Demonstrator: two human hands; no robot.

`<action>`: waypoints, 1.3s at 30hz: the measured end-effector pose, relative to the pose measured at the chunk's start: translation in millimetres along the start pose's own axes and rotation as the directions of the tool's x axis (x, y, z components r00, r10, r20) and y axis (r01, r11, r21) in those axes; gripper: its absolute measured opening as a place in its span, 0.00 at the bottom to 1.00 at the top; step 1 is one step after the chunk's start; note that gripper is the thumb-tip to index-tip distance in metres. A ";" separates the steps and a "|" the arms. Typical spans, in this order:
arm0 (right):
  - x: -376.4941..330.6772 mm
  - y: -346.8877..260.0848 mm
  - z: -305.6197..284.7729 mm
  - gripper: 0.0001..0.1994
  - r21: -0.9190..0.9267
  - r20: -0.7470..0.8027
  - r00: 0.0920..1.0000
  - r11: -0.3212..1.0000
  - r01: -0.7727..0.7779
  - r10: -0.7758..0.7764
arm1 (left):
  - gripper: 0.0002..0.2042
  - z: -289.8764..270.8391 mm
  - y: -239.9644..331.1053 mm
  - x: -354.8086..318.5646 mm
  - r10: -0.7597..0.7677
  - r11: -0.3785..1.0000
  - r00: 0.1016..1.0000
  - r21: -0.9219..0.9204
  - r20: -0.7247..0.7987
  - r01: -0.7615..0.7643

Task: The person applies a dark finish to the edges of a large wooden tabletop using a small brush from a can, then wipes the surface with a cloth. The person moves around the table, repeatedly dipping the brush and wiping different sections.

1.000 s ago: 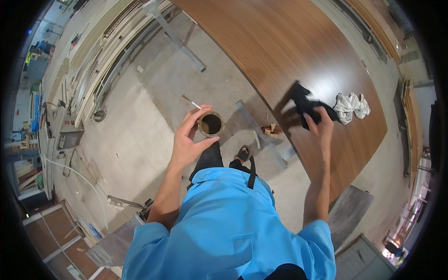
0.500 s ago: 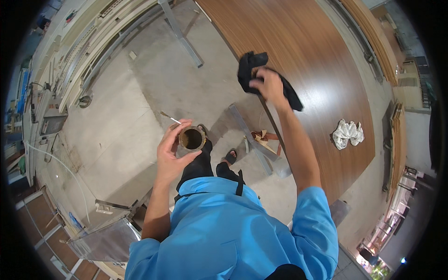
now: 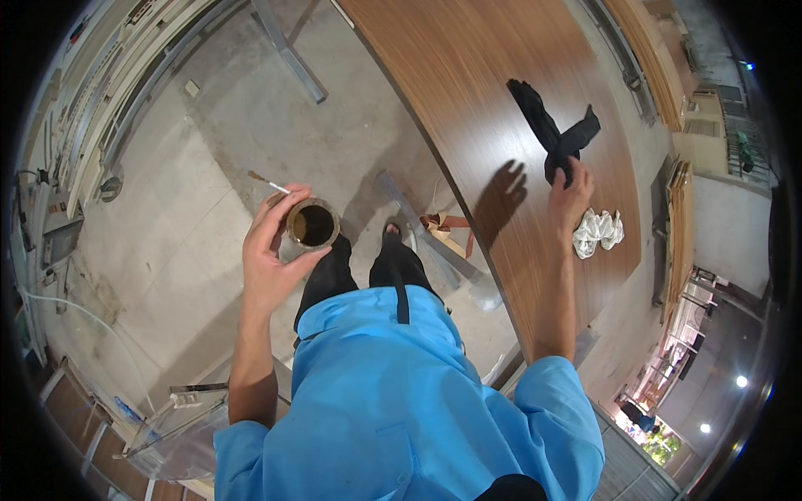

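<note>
My left hand [image 3: 271, 250] grips a small round can [image 3: 312, 225] of dark liquid together with a thin brush [image 3: 269, 182], held out over the concrete floor. My right hand [image 3: 571, 194] is shut on a black cloth [image 3: 547, 134], which is pressed flat on the long brown wooden panel [image 3: 468, 92] in front of me. The cloth spreads up and away from my fingers. The hand's shadow falls on the wood just to its left.
A crumpled white rag [image 3: 596, 231] lies on the panel beside my right hand. A metal trestle leg [image 3: 288, 54] stands on the floor under the panel. Stacked boards [image 3: 643, 58] lie at the far right. Metal frames line the left side.
My right hand has carried the black cloth across the panel, from the left part to the right, close to the white rag. My left hand still holds the can in about the same spot.
</note>
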State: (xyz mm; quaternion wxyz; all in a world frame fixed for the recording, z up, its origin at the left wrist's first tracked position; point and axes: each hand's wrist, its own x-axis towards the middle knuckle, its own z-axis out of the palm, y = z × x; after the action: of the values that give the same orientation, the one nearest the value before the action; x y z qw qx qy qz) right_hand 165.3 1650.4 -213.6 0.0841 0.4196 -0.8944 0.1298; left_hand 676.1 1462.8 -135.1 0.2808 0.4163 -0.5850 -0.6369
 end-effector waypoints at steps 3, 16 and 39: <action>0.2 13.6 -8.9 0.12 0.140 0.070 0.997 0.989 -0.048 0.039 | 0.37 63.0 17.7 10.5 0.017 1.000 1.000 -0.002 0.008 -0.017; 85.6 93.2 88.9 0.10 0.509 0.257 0.821 0.793 0.334 -0.510 | 0.37 248.1 7.8 -11.5 -0.088 0.996 0.991 -0.038 -0.101 0.085; -71.4 -189.1 131.2 0.10 0.395 0.572 0.300 0.576 0.715 -0.764 | 0.38 40.7 -113.3 -145.3 0.016 0.999 0.922 -0.036 -0.388 -0.032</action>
State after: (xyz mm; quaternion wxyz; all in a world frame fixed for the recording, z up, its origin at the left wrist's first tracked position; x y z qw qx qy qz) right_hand 351.2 1546.6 -326.5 -0.2201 0.7998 -0.5550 -0.0618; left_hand 727.8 1624.2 -217.9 0.4073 0.5208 -0.5096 -0.5506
